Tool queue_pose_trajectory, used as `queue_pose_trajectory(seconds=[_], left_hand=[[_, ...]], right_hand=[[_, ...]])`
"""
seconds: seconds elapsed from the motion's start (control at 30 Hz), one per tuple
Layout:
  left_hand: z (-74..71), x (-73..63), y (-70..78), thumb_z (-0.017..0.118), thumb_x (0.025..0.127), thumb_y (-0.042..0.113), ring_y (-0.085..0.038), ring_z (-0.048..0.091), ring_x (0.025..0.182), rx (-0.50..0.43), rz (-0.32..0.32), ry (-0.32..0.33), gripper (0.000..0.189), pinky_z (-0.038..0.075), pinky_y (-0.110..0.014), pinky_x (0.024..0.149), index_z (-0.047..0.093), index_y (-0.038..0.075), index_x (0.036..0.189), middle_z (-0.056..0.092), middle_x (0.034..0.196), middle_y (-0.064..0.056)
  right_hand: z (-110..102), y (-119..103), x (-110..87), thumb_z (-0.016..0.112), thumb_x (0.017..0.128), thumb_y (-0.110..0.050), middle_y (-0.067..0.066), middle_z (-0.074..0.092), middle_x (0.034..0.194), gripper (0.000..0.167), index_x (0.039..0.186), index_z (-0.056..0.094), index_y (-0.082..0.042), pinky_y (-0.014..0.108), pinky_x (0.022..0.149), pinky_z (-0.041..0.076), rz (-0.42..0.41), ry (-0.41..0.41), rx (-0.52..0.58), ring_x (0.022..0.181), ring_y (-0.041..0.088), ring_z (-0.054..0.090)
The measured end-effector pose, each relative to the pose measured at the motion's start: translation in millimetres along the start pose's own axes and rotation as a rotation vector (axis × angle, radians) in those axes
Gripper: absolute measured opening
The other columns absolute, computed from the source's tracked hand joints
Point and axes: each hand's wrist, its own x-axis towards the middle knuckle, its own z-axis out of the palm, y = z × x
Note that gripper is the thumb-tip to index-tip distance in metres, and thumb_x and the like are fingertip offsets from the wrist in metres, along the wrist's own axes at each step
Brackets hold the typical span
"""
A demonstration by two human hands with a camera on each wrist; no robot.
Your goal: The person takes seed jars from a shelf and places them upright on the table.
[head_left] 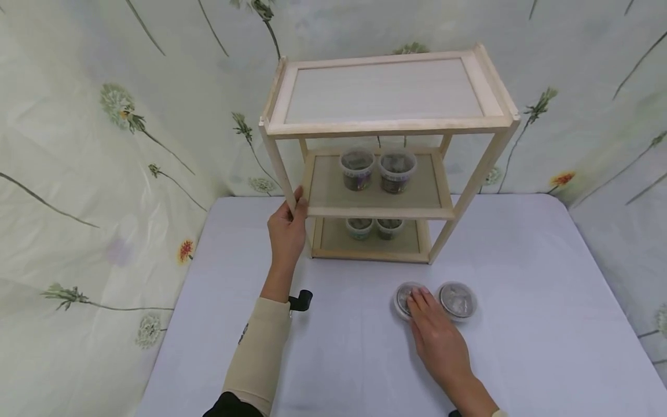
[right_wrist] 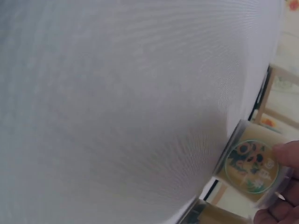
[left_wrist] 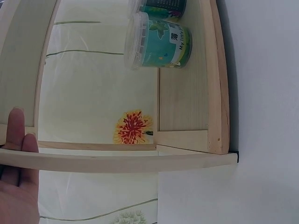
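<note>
My left hand (head_left: pixel 289 229) grips the front left post of a three-tier wooden shelf (head_left: pixel 391 126), beside its middle tier. In the left wrist view, the fingers pass behind that post (left_wrist: pixel 117 162). On the table, my right hand (head_left: pixel 440 341) holds a clear plastic tub (head_left: pixel 401 301) from above, covering part of its top. The right wrist view shows this tub's round sunflower label (right_wrist: pixel 252 165), with the thumb (right_wrist: pixel 287 154) against its side. Just to the right stands a second tub (head_left: pixel 458 301), untouched.
Two tubs, left (head_left: pixel 357 169) and right (head_left: pixel 397 171), stand on the middle tier. Two more, one teal-labelled (left_wrist: pixel 163 42), stand on the bottom tier. A white cloth covers the table (head_left: pixel 521 359). Flower-printed sheeting (head_left: pixel 130 231) hangs behind and at the sides.
</note>
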Motion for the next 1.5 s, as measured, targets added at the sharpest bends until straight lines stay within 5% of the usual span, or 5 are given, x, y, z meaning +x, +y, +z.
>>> queue_pose_trajectory(seconds=[0.3,0.57,1.03,1.27,1.5], left_hand=[[-0.4,2.4,-0.6,0.061,0.108,0.030,-0.017,0.039,0.064,0.008,0.010,0.013,0.034,0.036,-0.027,0.057,0.070,0.018,0.139,0.072,0.087,-0.012],[0.0,-4.8,30.1,0.060,0.108,0.013,-0.011,0.042,0.068,-0.035,-0.039,0.018,0.033,0.037,-0.024,0.062,0.067,0.002,0.138,0.074,0.117,-0.022],[-0.8,-8.0,41.3,0.060,0.107,0.009,-0.010,0.034,0.060,-0.030,-0.019,0.028,0.032,0.031,-0.023,0.056,0.068,0.000,0.136,0.058,0.071,-0.007],[-0.2,-8.1,39.9,0.060,0.107,0.010,-0.012,0.036,0.063,-0.034,-0.026,0.028,0.032,0.034,-0.023,0.059,0.067,0.000,0.137,0.070,0.088,-0.021],[-0.3,-8.4,39.9,0.060,0.107,0.010,-0.012,0.040,0.066,-0.047,-0.042,0.029,0.032,0.037,-0.024,0.063,0.068,0.001,0.137,0.074,0.109,-0.024]], right_hand=[[0,-4,3.7,0.041,0.113,-0.042,0.027,0.062,0.139,0.061,0.131,0.067,0.010,0.059,0.105,0.045,-0.009,0.003,-0.003,0.133,0.044,0.055],[-2,-4,6.3,0.058,0.106,-0.018,0.028,0.065,0.133,0.037,0.124,0.070,0.012,0.061,0.103,0.046,0.013,0.024,-0.032,0.128,0.044,0.060],[-4,-5,5.6,0.076,0.086,-0.002,0.027,0.065,0.135,0.042,0.125,0.070,0.011,0.062,0.107,0.043,0.043,0.014,-0.022,0.129,0.043,0.059],[-6,-4,3.4,0.073,0.087,-0.010,0.025,0.064,0.137,0.046,0.129,0.068,0.009,0.059,0.111,0.039,0.037,0.028,0.011,0.131,0.042,0.057],[-13,-8,8.2,0.047,0.109,-0.054,0.026,0.063,0.138,0.070,0.134,0.065,0.009,0.061,0.112,0.037,0.026,0.072,0.023,0.130,0.045,0.057]])
